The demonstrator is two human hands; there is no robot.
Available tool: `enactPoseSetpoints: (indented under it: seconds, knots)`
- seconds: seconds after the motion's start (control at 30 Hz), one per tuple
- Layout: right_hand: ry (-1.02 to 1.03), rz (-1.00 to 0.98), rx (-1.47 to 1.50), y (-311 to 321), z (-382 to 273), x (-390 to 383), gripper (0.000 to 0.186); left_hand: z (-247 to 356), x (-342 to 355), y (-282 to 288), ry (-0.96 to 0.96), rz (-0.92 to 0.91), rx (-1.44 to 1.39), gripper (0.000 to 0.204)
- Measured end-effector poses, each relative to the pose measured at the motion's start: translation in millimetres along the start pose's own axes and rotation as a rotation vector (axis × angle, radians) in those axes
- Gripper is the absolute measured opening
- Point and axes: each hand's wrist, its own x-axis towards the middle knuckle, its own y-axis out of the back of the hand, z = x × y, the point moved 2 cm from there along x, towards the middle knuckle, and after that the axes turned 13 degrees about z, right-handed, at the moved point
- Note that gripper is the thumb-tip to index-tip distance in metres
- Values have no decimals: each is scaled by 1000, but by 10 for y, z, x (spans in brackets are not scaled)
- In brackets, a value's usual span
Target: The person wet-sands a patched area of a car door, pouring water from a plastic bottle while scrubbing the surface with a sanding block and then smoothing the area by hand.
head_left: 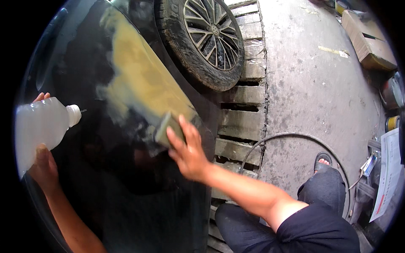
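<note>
My left hand (45, 166) is wrapped round a translucent white plastic bottle (40, 124), which lies tilted sideways with its white cap pointing right. A thin streak of liquid shows at the cap's tip. In my right hand (190, 154) is a greenish-grey sanding block (165, 128), pressed against the black car panel (139, 202). The block sits at the lower end of a yellowish filler patch (145, 78) that spreads along the panel's edge. Dark, wet-looking smears surround the patch. The block's underside is hidden.
A car wheel (213, 31) with a silver multi-spoke rim is beyond the filler patch. Slatted grating (240, 122) runs beside the car, then concrete floor (299, 92). A black hose (295, 135) curves near my sandalled foot. At the right stand a cardboard box (369, 42) and a hanging printed sheet (388, 168).
</note>
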Motion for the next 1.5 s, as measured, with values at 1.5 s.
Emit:
enactPoseSetpoints:
  seconds: [1.5]
  knots:
    - [75,19,-63,-280,-210,1905,70,440,18,-240,-80,-2,-155,92]
